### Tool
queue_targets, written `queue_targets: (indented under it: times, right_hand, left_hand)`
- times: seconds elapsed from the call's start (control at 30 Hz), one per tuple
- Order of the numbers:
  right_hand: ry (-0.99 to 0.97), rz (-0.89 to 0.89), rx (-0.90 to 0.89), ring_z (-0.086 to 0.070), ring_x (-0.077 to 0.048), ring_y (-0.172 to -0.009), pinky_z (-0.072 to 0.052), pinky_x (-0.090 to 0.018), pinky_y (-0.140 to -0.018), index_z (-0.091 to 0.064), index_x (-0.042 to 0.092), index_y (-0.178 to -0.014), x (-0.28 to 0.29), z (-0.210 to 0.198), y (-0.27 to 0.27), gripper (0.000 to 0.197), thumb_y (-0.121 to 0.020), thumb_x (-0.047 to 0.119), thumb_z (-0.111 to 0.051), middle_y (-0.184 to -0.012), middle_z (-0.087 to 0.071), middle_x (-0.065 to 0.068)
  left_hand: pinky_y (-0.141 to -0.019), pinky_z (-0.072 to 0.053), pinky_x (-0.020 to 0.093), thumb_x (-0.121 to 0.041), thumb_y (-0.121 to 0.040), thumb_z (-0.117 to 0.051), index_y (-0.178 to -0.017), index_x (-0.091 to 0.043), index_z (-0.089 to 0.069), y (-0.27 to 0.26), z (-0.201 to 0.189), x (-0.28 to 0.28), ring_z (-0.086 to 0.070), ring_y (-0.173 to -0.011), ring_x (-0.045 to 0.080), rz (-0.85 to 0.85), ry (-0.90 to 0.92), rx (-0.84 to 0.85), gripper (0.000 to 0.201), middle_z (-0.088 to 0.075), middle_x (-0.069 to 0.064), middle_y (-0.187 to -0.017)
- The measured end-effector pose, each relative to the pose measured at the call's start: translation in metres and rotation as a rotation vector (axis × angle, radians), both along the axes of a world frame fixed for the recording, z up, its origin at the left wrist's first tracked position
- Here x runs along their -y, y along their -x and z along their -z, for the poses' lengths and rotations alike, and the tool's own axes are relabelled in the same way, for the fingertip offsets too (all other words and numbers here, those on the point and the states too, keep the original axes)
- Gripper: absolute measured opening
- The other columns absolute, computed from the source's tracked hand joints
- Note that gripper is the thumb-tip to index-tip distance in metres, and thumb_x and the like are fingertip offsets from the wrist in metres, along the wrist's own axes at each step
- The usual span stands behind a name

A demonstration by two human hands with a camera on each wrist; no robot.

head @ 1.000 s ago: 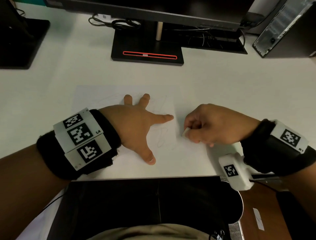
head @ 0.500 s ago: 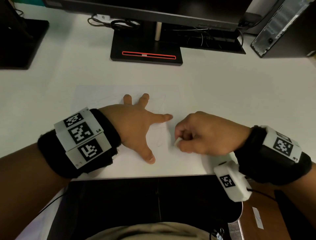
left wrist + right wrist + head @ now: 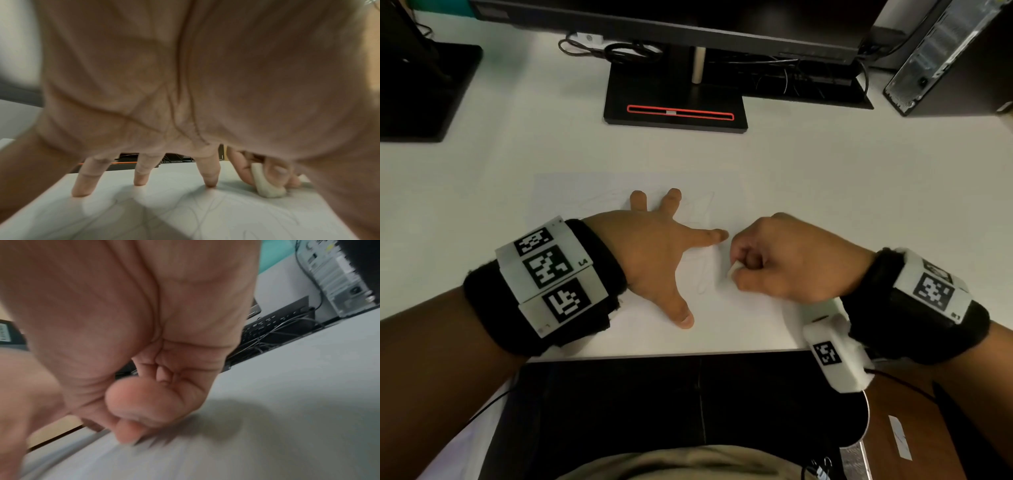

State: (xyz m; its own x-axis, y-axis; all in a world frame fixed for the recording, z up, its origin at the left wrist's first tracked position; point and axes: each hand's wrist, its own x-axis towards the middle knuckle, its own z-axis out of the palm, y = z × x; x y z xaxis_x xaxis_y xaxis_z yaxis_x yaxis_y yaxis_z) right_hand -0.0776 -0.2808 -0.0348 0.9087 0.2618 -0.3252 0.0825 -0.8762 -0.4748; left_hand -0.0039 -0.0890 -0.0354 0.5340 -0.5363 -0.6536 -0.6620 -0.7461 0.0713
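While the left hand [image 3: 654,260] pressed flat with spread fingers on the paper sheet [image 3: 571,195], right hand [image 3: 791,260] pinched the white eraser [image 3: 735,271] against it, near the desk [image 3: 859,192] front edge.

The left hand [image 3: 654,253] is lying palm down, its fingers [image 3: 209,175] spreading straight and the tips pressing downward. Just beside its forefinger, the right hand [image 3: 787,260] is sitting curled, thumb and forefinger pinching a small white eraser [image 3: 734,271]. Both forearms are reaching forward.
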Motion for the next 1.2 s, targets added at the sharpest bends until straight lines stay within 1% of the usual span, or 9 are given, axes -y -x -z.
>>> queue_targets:
  times: [0.13, 0.23, 0.43, 0.6, 0.77, 0.87, 0.97, 1.03, 1.2]
  right_hand:
    - [-0.003, -0.049, -0.104, -0.053, -0.004, -0.048, -0.046, -0.021, -0.052, -0.068, 0.016, -0.073, 0.000, -0.002, 0.003, 0.016, -0.088, 0.022, -0.066, -0.058, -0.066, 0.005]
    - [0.008, 0.020, -0.019, -0.051, -0.006, -0.047, -0.047, -0.027, -0.053, -0.066, 0.013, -0.072, 0.008, -0.002, -0.003, 0.019, -0.087, 0.023, -0.066, -0.058, -0.065, -0.001]
    - [-0.005, -0.066, -0.096, -0.051, -0.006, -0.048, -0.042, -0.019, -0.052, -0.067, 0.017, -0.073, -0.001, -0.002, 0.006, 0.016, -0.087, 0.024, -0.067, -0.053, -0.059, 0.009]
    - [0.022, -0.022, 0.009, -0.051, -0.008, -0.049, -0.046, -0.027, -0.054, -0.067, 0.013, -0.073, 0.000, 0.001, 0.000, 0.018, -0.086, 0.025, -0.067, -0.058, -0.063, 0.001]
    - [0.008, 0.044, -0.081, -0.055, -0.002, -0.043, -0.043, -0.017, -0.049, -0.068, 0.013, -0.071, 0.012, -0.007, -0.005, 0.017, -0.087, 0.020, -0.066, -0.056, -0.066, 0.006]
    - [0.024, 0.127, 0.024, -0.054, -0.005, -0.044, -0.046, -0.025, -0.052, -0.067, 0.010, -0.073, 0.018, -0.004, -0.012, 0.019, -0.086, 0.023, -0.066, -0.061, -0.067, -0.002]
    - [0.026, 0.012, -0.028, -0.054, -0.005, -0.049, -0.048, -0.023, -0.053, -0.067, 0.013, -0.073, 0.003, -0.001, -0.006, 0.019, -0.087, 0.025, -0.066, -0.059, -0.066, 0.002]
    - [0.007, 0.012, -0.092, -0.055, -0.003, -0.045, -0.047, -0.020, -0.052, -0.068, 0.012, -0.072, 0.006, -0.004, -0.007, 0.019, -0.088, 0.022, -0.065, -0.056, -0.065, 0.006]
    - [0.051, 0.125, 0.057, -0.055, -0.006, -0.049, -0.050, -0.027, -0.056, -0.068, 0.011, -0.074, 0.015, 0.000, -0.020, 0.020, -0.085, 0.027, -0.066, -0.063, -0.069, -0.001]
  left_hand:
    - [-0.106, -0.041, 0.052, -0.076, -0.058, -0.077, -0.139, -0.073, 0.012, 0.001, 0.000, 0.000, 0.007, -0.147, 0.041, 0.001, -0.002, 0.005, 0.121, 0.027, -0.003, -0.160]
    - [-0.106, -0.042, 0.051, -0.075, -0.059, -0.078, -0.138, -0.074, 0.013, 0.001, 0.000, 0.001, 0.009, -0.147, 0.040, 0.001, -0.004, 0.007, 0.121, 0.027, -0.004, -0.160]
    - [-0.105, -0.042, 0.052, -0.074, -0.060, -0.078, -0.139, -0.073, 0.012, 0.002, -0.001, 0.000, 0.010, -0.147, 0.040, -0.005, 0.007, -0.002, 0.120, 0.027, -0.003, -0.161]
    - [-0.107, -0.040, 0.053, -0.075, -0.059, -0.078, -0.139, -0.073, 0.013, 0.000, -0.001, 0.000, 0.011, -0.148, 0.040, -0.006, 0.001, -0.008, 0.121, 0.028, -0.004, -0.160]
    - [-0.105, -0.042, 0.055, -0.077, -0.056, -0.079, -0.142, -0.064, 0.024, 0.000, -0.001, 0.001, 0.011, -0.147, 0.041, -0.005, -0.013, 0.012, 0.135, 0.028, -0.003, -0.161]
    - [-0.105, -0.043, 0.055, -0.077, -0.054, -0.080, -0.147, -0.050, 0.028, 0.000, -0.001, 0.002, 0.010, -0.148, 0.043, 0.003, -0.029, 0.034, 0.145, 0.027, -0.001, -0.162]
    - [-0.105, -0.042, 0.055, -0.076, -0.054, -0.080, -0.152, -0.041, 0.025, 0.000, -0.002, 0.004, 0.010, -0.148, 0.042, 0.003, -0.043, 0.037, 0.148, 0.027, -0.001, -0.162]
    - [-0.107, -0.041, 0.057, -0.076, -0.055, -0.080, -0.154, -0.039, 0.022, 0.000, -0.003, 0.004, 0.013, -0.148, 0.043, -0.004, -0.056, 0.026, 0.147, 0.029, -0.002, -0.161]
    - [-0.106, -0.042, 0.058, -0.077, -0.055, -0.080, -0.154, -0.039, 0.020, -0.001, -0.004, 0.004, 0.012, -0.148, 0.042, 0.003, -0.058, 0.029, 0.145, 0.029, -0.002, -0.161]
